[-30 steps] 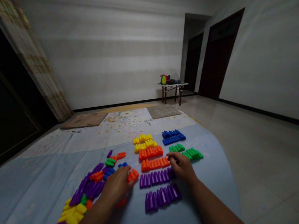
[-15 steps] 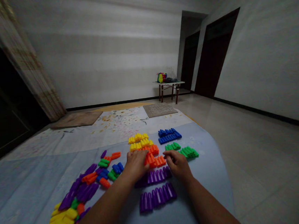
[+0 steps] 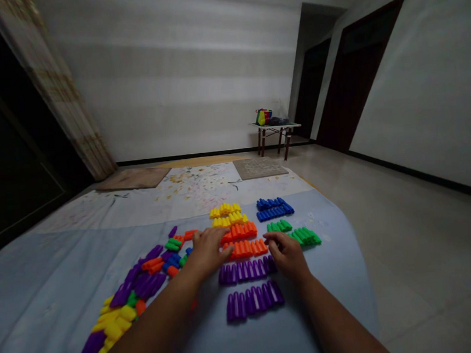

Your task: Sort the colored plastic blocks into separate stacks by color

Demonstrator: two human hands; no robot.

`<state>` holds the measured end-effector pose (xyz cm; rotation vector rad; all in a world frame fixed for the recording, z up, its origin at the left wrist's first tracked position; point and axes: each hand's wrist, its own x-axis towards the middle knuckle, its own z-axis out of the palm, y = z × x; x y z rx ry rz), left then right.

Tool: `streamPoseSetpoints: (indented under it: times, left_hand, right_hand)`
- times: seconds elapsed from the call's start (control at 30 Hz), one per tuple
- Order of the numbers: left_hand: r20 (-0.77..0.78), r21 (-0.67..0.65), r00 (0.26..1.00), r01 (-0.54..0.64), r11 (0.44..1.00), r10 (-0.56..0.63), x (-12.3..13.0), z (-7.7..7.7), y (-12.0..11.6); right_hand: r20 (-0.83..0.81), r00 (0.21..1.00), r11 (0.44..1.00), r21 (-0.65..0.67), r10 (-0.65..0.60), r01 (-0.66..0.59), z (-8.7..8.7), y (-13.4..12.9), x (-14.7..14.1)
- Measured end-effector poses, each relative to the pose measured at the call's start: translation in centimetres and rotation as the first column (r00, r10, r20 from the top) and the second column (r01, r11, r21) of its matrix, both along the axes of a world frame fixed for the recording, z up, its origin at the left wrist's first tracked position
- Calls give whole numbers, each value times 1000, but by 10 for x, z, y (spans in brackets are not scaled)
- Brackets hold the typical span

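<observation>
Orange, glossy, finger-shaped plastic pieces (image 3: 248, 248) lie in two rows on the surface (image 3: 339, 277), nearer its right edge than its left. The left hand (image 3: 209, 250) is at their left end, thumb and fingers apart; the right hand (image 3: 287, 253) is curled at the near row's right end, and I cannot tell whether it grips anything. Purple rows (image 3: 247, 271) of the same shape lie toward the near edge, yellow rows (image 3: 233, 218) toward the far edge, with blue rows (image 3: 275, 213) and green pieces (image 3: 305, 236) closer to the right edge. Toward the left edge spreads a mixed-colour heap (image 3: 149, 285). Pale blue cloth covers the near part, white flowered cloth (image 3: 204, 193) the far part, with a flat brown mat (image 3: 134, 179) by the far left corner and a greyish mat (image 3: 260, 168) by the far right. Beyond are a white wall (image 3: 170, 94), a patterned curtain (image 3: 52, 88), a small side table (image 3: 254, 125) bearing a multicoloured bag (image 3: 264, 117), and dark red-brown doors (image 3: 358, 72)
</observation>
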<state>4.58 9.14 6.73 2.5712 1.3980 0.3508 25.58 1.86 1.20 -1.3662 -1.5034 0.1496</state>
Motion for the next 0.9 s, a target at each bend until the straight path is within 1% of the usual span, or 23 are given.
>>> streamPoseSetpoints:
  times: [0.07, 0.13, 0.23, 0.27, 0.33, 0.37, 0.43, 0.53, 0.6, 0.7, 0.8, 0.83, 0.9]
  left_hand:
    - [71, 37, 995, -67, 997, 64, -24, 8, -3]
    - [121, 55, 980, -169, 984, 161, -53, 15, -7]
    - [165, 50, 934, -327, 944, 315, -101, 18, -11]
    - [177, 35, 913, -379, 925, 368, -116, 16, -12]
    - [199, -16, 869, -460, 888, 454, -145, 7, -12]
    - [223, -38, 845, -490, 871, 485, -158, 1, -12]
    - [284, -93, 810, -509, 855, 513, -178, -13, -10]
    - [400, -139, 761, -501, 854, 511, -195, -31, -7]
    - [452, -158, 729, -502, 851, 514, -198, -40, -5]
    - [505, -158, 701, -499, 852, 504, -199, -47, -3]
    - [498, -122, 715, -502, 856, 491, -201, -54, -1]
    - [486, -111, 728, -499, 860, 485, -202, -57, 0]
    - [465, -99, 751, -483, 870, 470, -205, -63, 1]
  right_hand:
    - [2, 1000, 1000, -12, 0, 0, 0, -1, 0]
    - [12, 1000, 1000, -29, 5, -5, 0, -2, 0]
    - [47, 998, 999, -35, 31, -29, 0, -3, 0]
    - [68, 997, 999, -28, 42, -40, 0, -3, -2]
    - [130, 989, 998, -13, 69, -68, 1, -5, -6]
    - [167, 982, 996, -4, 89, -90, 3, -6, -10]
    - [248, 957, 988, 6, 150, -156, 8, -9, -21]
    - [354, 893, 959, -44, 276, -279, 21, -15, -47]
    - [407, 836, 930, -136, 367, -342, 31, -18, -67]
    - [465, 730, 865, -288, 501, -410, 43, -21, -98]
    - [525, 609, 804, -384, 594, -454, 44, -19, -126]
    - [546, 574, 792, -404, 611, -458, 41, -17, -135]
    - [581, 528, 784, -433, 620, -445, 35, -12, -149]
